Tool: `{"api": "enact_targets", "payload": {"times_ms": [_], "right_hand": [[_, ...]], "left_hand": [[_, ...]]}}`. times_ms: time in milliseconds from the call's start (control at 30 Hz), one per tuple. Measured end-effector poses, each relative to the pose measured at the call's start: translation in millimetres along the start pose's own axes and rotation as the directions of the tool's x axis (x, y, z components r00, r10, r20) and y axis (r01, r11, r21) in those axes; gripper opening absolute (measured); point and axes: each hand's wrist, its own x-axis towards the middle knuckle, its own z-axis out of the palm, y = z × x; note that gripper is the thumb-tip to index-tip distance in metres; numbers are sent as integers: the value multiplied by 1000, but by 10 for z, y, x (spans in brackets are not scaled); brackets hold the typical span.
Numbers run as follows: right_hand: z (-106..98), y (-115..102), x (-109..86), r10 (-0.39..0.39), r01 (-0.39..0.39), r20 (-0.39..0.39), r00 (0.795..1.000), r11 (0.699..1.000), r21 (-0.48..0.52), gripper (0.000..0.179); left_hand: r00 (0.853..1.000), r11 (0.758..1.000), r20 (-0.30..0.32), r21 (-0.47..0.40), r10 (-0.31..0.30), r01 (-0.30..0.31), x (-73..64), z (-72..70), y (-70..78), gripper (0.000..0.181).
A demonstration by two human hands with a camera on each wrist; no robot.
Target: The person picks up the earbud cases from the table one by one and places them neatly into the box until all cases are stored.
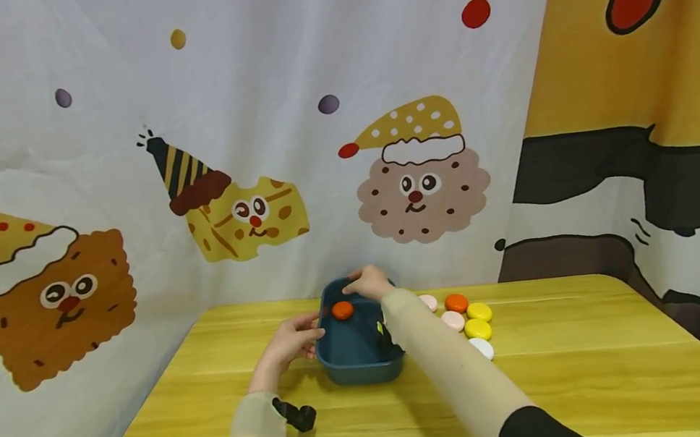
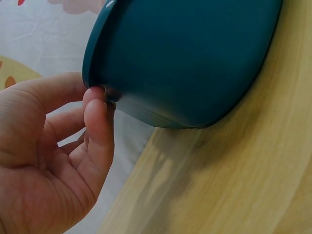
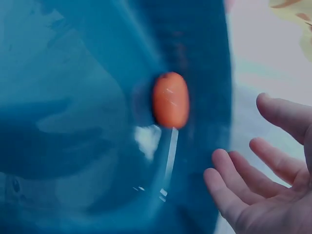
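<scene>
Pinching blue bin (image 1: 362, 374): left fingers (image 2: 99, 127); right fingers (image 3: 223, 192) spread; right sleeve (image 1: 453, 366) partly hiding bin, coloured discs (image 1: 478, 329) alongside.

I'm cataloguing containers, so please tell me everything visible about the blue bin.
The blue bin is a deep, open-topped tub with rounded corners, curved walls and a smooth, shiny interior that looks like plastic. It stands upright at the table; whether its base is fully down is unclear. The left hand holds its left rim. The right hand is at the far rim, contact uncertain, and the right sleeve hides part of its right side. One orange piece lies inside.
</scene>
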Motion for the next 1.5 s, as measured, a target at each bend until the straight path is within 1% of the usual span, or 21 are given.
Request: {"api": "enact_targets", "payload": {"times_ms": [133,300,467,600,733,833,967,1133,1267,1433,1500], "right_hand": [[-240,-17,-6,-19,16,42,999,998,60,50],[-591,41,-50,-53,52,29,998,998,23,50],[-930,178,-142,-39,39,10,999,999,1,47],[-1168,341,-180,-54,54,20,998,999,0,45],[-1358,485,-236,-49,49,43,998,999,-7,45],[-1479,573,-302,-14,15,63,998,1000,-5,47],[-1622,719,-381,1,0,89,996,1000,-6,47],[-1775,901,-496,20,-18,96,995,1000,-19,47],[-1871,1063,-581,57,-56,83,995,998,-15,50],[-1949,1280,-700,110,-109,45,993,993,-34,51],[-1967,1354,-762,120,-119,34,992,992,-42,51]], "left_hand": [[1000,1000,3,-3,-11,11,-14,-14,-11,55],[1000,1000,-6,15,-11,11,-23,-51,-26,54],[1000,1000,-5,21,-5,5,-7,-73,-20,54],[1000,1000,-2,26,-4,4,0,-75,1,54],[1000,1000,-9,31,0,0,-11,-61,8,55],[1000,1000,-13,30,3,-2,-12,-45,2,54],[1000,1000,-18,25,-4,4,-13,-30,-6,54],[1000,1000,-19,27,-8,8,-14,-33,6,54],[1000,999,-14,38,3,-2,-16,-36,22,54],[1000,999,19,38,12,-13,-25,-18,20,55],[1000,999,30,31,9,-10,-27,-1,18,56]]}}
